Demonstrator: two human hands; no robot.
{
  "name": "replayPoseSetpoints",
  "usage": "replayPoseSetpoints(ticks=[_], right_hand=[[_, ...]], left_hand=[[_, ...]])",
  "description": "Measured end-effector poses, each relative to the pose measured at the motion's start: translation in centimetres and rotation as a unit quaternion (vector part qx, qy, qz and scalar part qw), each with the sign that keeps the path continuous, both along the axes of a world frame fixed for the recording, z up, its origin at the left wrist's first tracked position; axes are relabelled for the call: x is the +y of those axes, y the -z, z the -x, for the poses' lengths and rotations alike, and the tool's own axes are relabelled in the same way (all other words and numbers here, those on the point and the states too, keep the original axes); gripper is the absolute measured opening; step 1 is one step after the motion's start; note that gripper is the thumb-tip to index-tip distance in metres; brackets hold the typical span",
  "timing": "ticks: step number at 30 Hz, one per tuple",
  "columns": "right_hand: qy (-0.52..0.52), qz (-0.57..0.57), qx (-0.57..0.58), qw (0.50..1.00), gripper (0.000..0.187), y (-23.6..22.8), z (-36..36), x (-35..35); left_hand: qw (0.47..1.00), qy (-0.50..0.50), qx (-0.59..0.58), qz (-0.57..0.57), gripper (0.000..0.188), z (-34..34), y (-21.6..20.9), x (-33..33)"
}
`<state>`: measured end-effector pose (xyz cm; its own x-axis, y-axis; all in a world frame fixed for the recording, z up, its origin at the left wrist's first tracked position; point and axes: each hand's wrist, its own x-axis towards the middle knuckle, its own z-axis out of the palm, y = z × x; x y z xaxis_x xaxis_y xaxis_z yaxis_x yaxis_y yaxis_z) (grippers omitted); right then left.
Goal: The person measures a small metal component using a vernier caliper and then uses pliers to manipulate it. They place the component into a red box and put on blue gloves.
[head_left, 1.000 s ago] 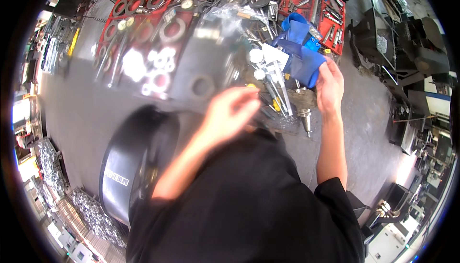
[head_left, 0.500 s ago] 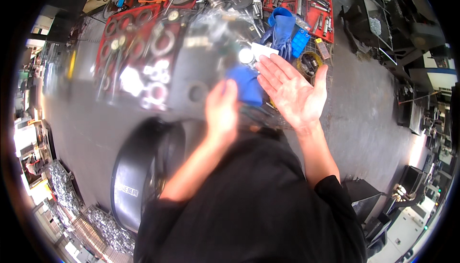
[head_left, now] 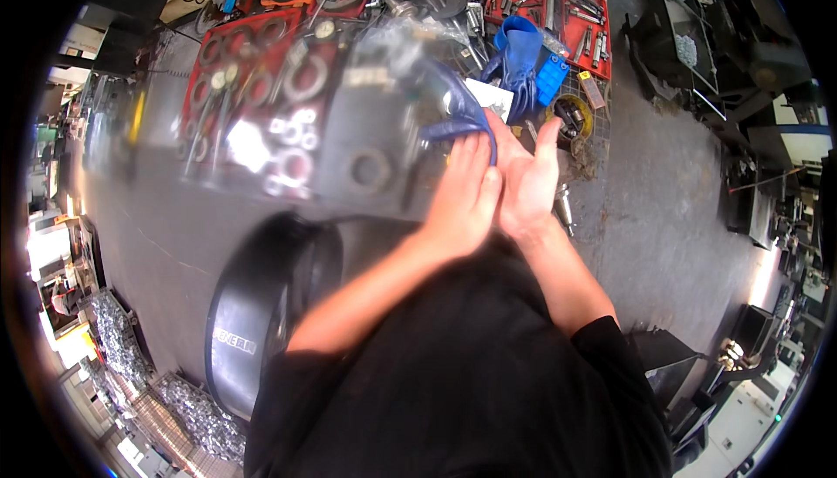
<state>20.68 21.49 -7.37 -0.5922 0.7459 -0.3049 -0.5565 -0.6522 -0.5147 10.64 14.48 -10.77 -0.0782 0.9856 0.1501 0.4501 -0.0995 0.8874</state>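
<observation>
A blue rubber glove [head_left: 462,110] hangs from my left hand [head_left: 462,195], its cuff edge pinched between the palm and the right hand. The left fingers are straight and together, laid against my right hand [head_left: 527,189]. That right hand is flat with its thumb stretched away, and its palm touches the glove. Another blue glove [head_left: 519,55] lies on the workbench just beyond, next to a blue plastic block [head_left: 552,79] and a white paper card [head_left: 488,99].
Red trays of metal rings [head_left: 305,77] and small tools [head_left: 586,16] cover the bench. A yellow-rimmed round container [head_left: 582,112] sits right of my hands. A black round stool [head_left: 240,330] stands at the lower left. A metal ring [head_left: 369,171] lies near the bench's front edge.
My left hand has moved right, bringing the blue glove against my right hand. The right hand has shifted slightly left and lower, its palm turning toward the left hand.
</observation>
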Motion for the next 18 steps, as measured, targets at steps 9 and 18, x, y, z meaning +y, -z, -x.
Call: replayPoseSetpoints(ticks=[9, 18], right_hand=[[-0.081, 0.077, 0.06, 0.992, 0.131, -2.2, -1.6, -3.0], [-0.021, -0.289, -0.307, 0.906, 0.086, -0.6, -2.5, -2.0]], left_hand=[[0.964, -0.103, -0.235, 0.077, 0.064, 4.7, 2.3, 3.8], [0.816, -0.216, -0.515, 0.15, 0.059, 2.8, -4.0, 0.7]])
